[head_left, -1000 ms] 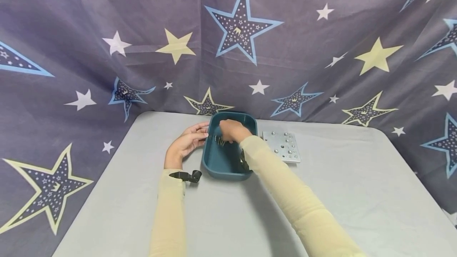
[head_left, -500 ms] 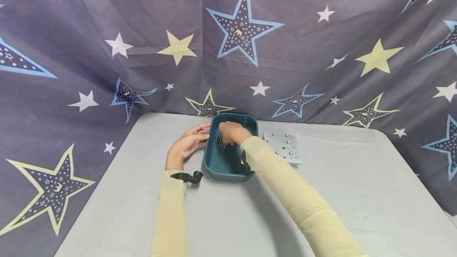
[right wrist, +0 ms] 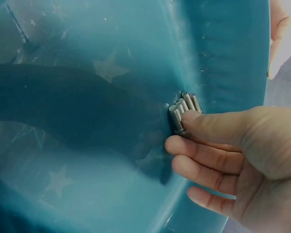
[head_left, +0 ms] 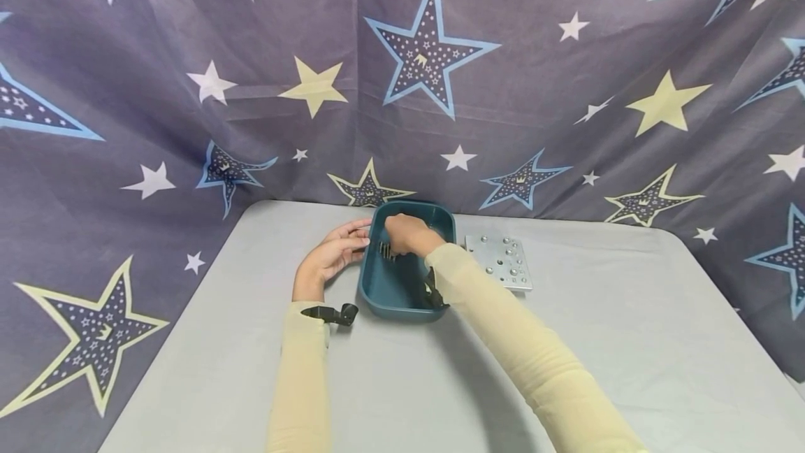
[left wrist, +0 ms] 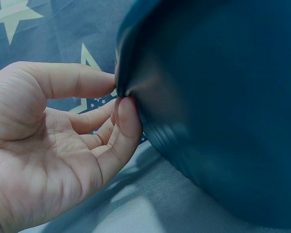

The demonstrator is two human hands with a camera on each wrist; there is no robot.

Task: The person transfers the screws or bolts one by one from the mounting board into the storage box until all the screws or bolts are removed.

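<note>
A deep teal plastic bin [head_left: 402,312] stands near the far edge of the table. My left hand [head_left: 333,252] is at its left side, thumb and fingertips touching the outer wall by the rim. In the left wrist view these fingertips [left wrist: 130,116] meet the bin's surface. My right hand [head_left: 407,235] reaches down into the bin. There its thumb [right wrist: 218,125] and fingers pinch a small bunch of metal bolts [right wrist: 176,116] close to the left wall. Several threaded shanks stick out side by side past the thumb; the index finger is partly hidden.
Right of the bin lies a silvery metal plate [head_left: 490,256] with holes and several bolt heads on it. A star-patterned cloth [head_left: 553,89] hangs behind the pale table [head_left: 390,383]. A black camera mount [head_left: 333,314] juts from the left wrist.
The bolts by my right fingers have drawn closer together and shifted slightly. My left hand stays at the bin wall. The whole head view has dropped a few pixels.
</note>
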